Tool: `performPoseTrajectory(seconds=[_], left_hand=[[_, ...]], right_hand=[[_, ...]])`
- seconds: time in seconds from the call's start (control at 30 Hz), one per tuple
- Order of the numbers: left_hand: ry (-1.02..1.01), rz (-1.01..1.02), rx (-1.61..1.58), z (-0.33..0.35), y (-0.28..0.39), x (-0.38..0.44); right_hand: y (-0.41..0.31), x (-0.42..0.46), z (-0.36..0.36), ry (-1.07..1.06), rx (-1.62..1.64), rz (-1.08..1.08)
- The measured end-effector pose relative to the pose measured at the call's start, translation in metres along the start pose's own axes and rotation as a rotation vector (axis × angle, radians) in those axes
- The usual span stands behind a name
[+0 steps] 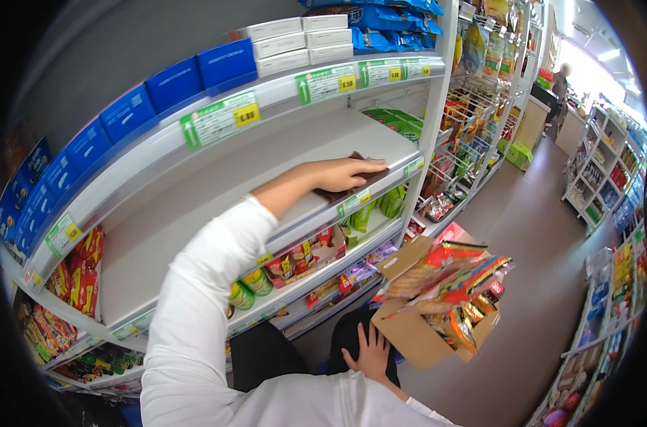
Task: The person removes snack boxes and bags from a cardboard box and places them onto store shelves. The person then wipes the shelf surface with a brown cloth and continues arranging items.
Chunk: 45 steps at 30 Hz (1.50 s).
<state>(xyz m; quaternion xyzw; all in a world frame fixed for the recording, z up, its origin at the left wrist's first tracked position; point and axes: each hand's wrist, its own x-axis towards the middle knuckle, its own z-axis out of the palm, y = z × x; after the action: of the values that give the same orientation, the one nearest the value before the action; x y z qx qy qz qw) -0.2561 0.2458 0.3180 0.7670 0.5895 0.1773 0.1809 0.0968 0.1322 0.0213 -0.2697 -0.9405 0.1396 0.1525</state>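
Note:
My left hand (345, 175), at the end of a white sleeve, presses a dark brown cloth (331, 195) against the front right part of a white shelf board (195, 205). Its fingers lie over the cloth and point right. My right hand (370, 352) rests with spread fingers on my black-trousered knee, holding nothing. Beside that knee, to the right, is an opened cardboard box (414, 333) with colourful snack packets (457, 288) standing up out of it.
Blue boxes (179, 80) and white boxes (281, 45) line the shelf above. Red packets (83, 277) lie at the left; green cans (257, 282) stand on the level below. A metal upright (435, 96) edges the shelf. Across the aisle floor (537, 213) are stocked racks; a person (560, 88) is far off.

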Motion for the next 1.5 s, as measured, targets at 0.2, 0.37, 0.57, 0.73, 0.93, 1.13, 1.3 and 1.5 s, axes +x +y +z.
performPoseTrajectory(seconds=[0.2,0.37,0.57,0.73,0.93,1.13,1.3,1.5], left_hand=[[0.083,-0.068,0.225,0.019,-0.028,0.111],[0.108,-0.17,0.191,0.007,-0.059,0.144],[0.221,-0.367,0.248,-0.034,-0.13,0.127],[0.286,-0.72,0.304,-0.049,-0.154,0.103],[0.302,-0.895,0.335,-0.054,-0.167,0.049],[0.307,-0.915,0.297,-0.051,-0.156,-0.042],[0.354,-0.987,0.201,-0.052,-0.112,-0.154],[0.369,-1.117,0.237,-0.036,-0.074,-0.284]], right_hand=[[-0.005,0.013,-0.003,-0.211,0.006,0.116],[-0.002,0.03,0.0,-0.121,0.099,0.064],[0.017,0.033,0.041,-0.106,0.225,0.042],[0.016,0.041,0.039,-0.086,0.283,0.043],[0.01,0.05,0.037,-0.101,0.233,-0.103],[-0.008,0.043,0.024,-0.088,0.149,-0.015],[-0.01,0.031,0.018,-0.045,0.118,-0.09],[-0.013,0.023,0.012,-0.015,0.128,-0.038]])
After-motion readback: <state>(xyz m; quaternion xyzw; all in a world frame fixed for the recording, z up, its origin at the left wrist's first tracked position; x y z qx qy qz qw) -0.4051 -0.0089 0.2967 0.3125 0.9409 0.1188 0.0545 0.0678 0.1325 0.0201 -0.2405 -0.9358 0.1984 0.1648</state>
